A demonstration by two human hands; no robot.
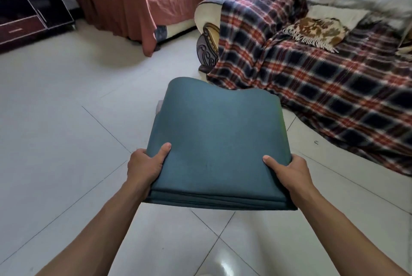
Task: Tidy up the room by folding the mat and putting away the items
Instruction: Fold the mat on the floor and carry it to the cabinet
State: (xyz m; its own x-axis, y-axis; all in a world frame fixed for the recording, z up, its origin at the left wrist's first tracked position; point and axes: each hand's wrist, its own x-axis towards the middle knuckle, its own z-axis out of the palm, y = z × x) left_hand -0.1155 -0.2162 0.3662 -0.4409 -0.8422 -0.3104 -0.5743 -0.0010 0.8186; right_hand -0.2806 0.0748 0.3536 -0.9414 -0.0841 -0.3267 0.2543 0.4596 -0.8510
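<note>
Mat [214,142] is folded into a thick teal pad, several layers showing at the near edge, held up off the floor [55,119] in front of the person, w/ the plaid sofa [323,88] just beyond and to the right.

Left hand [146,164] is clamped on the near-left corner: thumb on top, fingers under, out of sight. Right hand [289,172] does the same at the near-right corner. Both closed on the mat; nothing else in either.

Handling, as a guess: soft fabric, light to medium, not slippery, not fragile. Far edge bulges and dips a bit, so it's floppy rather than stiff; layers could slide or fan open if only one corner is gripped. Best hold is what's here, both near corners pinched through all layers, or a flat palm under the middle.

Orientation: lies roughly flat, slightly longer front-to-back than wide, long axis running away from the person toward the sofa. Rounded fold at the far end, stacked open edges toward the body.

Folding looks done; putting it away seems to be the step in hand. Sofa is the nearest surface, but where it goes can't be told.
</note>
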